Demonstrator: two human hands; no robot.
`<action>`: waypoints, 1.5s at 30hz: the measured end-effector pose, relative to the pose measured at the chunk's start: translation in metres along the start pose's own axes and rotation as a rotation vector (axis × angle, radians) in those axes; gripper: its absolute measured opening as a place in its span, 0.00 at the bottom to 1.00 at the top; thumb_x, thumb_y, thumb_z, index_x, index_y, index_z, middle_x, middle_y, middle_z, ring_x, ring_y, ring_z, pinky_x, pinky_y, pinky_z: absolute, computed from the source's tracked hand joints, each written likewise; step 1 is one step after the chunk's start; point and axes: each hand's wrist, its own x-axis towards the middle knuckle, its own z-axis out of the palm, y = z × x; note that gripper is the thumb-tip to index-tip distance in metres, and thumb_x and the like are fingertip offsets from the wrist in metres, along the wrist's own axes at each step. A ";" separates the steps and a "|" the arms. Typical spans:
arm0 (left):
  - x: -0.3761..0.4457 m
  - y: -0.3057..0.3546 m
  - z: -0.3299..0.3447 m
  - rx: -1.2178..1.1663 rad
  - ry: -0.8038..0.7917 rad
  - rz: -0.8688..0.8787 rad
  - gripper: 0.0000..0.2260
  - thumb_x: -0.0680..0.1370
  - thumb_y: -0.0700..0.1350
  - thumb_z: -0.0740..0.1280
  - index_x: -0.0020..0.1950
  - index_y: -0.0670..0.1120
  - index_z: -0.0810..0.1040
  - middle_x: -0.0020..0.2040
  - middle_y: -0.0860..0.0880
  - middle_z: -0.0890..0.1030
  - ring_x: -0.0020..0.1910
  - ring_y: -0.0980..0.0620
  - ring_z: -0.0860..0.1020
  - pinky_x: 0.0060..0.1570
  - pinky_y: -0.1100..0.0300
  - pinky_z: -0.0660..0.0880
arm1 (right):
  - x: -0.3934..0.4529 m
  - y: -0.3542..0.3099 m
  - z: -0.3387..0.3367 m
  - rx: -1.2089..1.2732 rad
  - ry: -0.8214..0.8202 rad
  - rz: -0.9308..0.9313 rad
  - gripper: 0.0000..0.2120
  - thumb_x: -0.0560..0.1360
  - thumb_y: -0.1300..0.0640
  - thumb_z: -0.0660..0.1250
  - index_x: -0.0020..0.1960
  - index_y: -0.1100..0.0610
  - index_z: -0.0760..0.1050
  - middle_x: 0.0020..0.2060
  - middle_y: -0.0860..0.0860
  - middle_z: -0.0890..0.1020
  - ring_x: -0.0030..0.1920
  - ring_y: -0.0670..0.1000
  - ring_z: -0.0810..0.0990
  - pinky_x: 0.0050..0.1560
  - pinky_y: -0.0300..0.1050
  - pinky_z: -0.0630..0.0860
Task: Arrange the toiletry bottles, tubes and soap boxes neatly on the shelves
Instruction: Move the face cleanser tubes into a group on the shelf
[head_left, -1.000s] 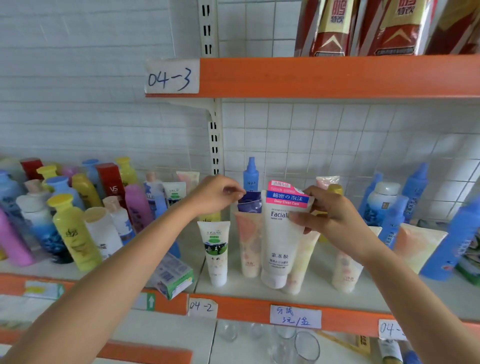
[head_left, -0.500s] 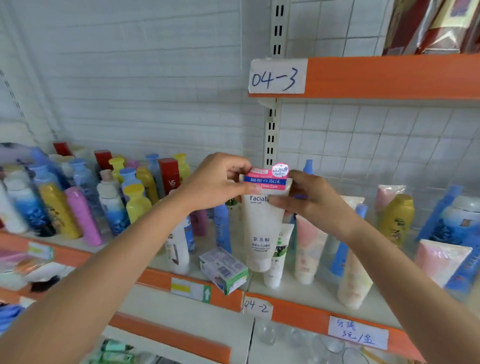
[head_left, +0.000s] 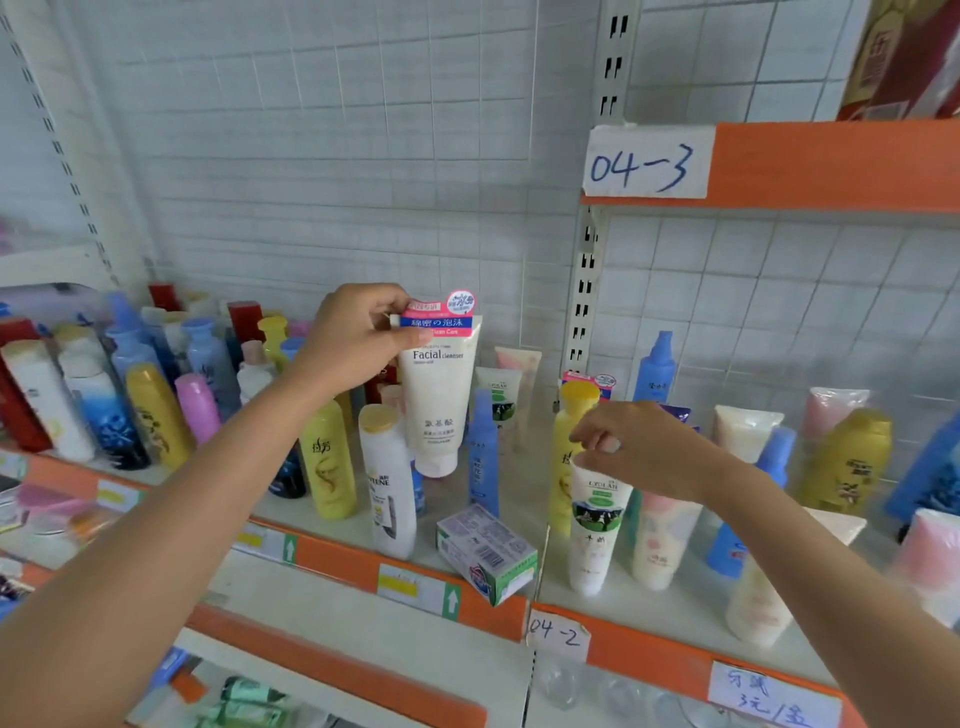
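Head view: the left hand (head_left: 358, 343) pinches the white Facial cleanser tube (head_left: 439, 395) by its top edge, cap end down, held above the orange-edged shelf (head_left: 613, 644) among the bottles. The right hand (head_left: 649, 447), fingers curled, pinches the top of a green-labelled tube (head_left: 595, 525) standing on that shelf. A soap box (head_left: 485, 553) lies tilted at the shelf's front edge.

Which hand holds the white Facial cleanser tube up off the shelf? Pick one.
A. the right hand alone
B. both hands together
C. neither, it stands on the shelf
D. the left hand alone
D: the left hand pinches the Facial cleanser tube at its top, while the right hand is down at another tube.
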 end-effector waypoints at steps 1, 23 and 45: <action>0.000 -0.003 0.001 -0.006 -0.004 -0.007 0.09 0.71 0.39 0.72 0.38 0.52 0.76 0.44 0.48 0.83 0.45 0.46 0.82 0.49 0.43 0.78 | -0.003 0.001 0.001 -0.021 -0.039 0.008 0.13 0.74 0.49 0.65 0.56 0.53 0.76 0.51 0.47 0.80 0.50 0.47 0.78 0.54 0.42 0.75; 0.031 -0.006 -0.012 -0.195 0.194 0.009 0.10 0.71 0.37 0.71 0.37 0.50 0.75 0.43 0.43 0.82 0.44 0.43 0.82 0.45 0.46 0.80 | 0.009 -0.010 0.014 -0.062 0.001 -0.003 0.17 0.75 0.47 0.64 0.61 0.52 0.72 0.56 0.47 0.78 0.53 0.47 0.77 0.55 0.44 0.77; 0.042 0.006 0.045 -0.216 0.020 0.167 0.06 0.71 0.40 0.72 0.41 0.49 0.78 0.45 0.46 0.84 0.44 0.46 0.82 0.45 0.45 0.80 | 0.040 0.017 -0.007 0.049 0.073 0.166 0.24 0.73 0.52 0.69 0.67 0.53 0.68 0.58 0.51 0.74 0.56 0.51 0.75 0.58 0.44 0.71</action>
